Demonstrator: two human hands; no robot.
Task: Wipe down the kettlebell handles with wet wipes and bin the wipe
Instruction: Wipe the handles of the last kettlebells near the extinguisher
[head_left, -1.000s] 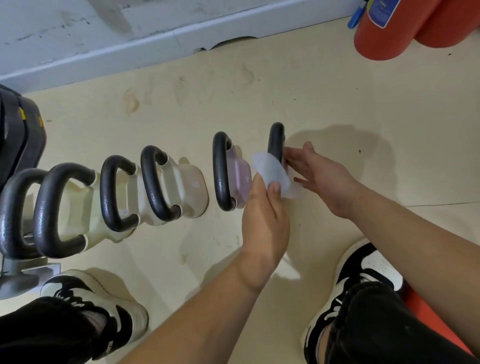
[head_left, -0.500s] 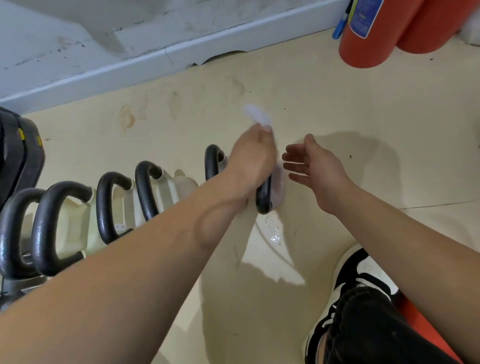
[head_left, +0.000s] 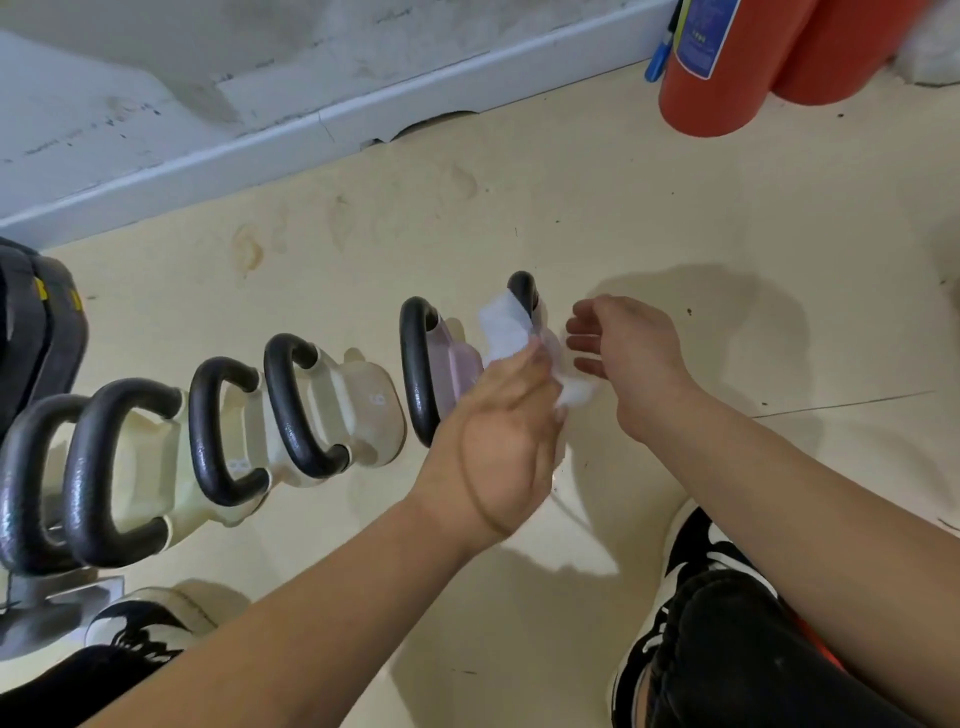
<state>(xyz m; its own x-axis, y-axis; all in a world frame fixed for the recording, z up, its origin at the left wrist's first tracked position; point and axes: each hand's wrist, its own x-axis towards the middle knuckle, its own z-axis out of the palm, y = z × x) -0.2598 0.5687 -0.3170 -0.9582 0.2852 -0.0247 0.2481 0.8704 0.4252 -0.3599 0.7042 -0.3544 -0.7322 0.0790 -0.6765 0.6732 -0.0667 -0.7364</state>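
A row of kettlebells with black handles runs across the cream floor from lower left to centre. My left hand (head_left: 498, 441) grips a white wet wipe (head_left: 504, 327) and presses it against the black handle of the rightmost kettlebell (head_left: 522, 291); that bell's body is mostly hidden behind the wipe and my hand. Just left of it stands a pink kettlebell (head_left: 457, 369) with its own black handle (head_left: 415, 364). My right hand (head_left: 623, 353) hovers beside the rightmost bell, fingers spread, holding nothing.
Several cream kettlebells (head_left: 358, 410) line up to the left, ending at a grey rack base (head_left: 52, 597) and black weights (head_left: 36, 322). Red fire extinguishers (head_left: 727, 62) stand at the top right by the grey skirting (head_left: 311, 130). My shoes (head_left: 696, 551) rest on the floor below.
My left hand has drawn back from over the top of the rightmost handle toward me, dragging the wipe along it. My right hand stays beside the bell, open.
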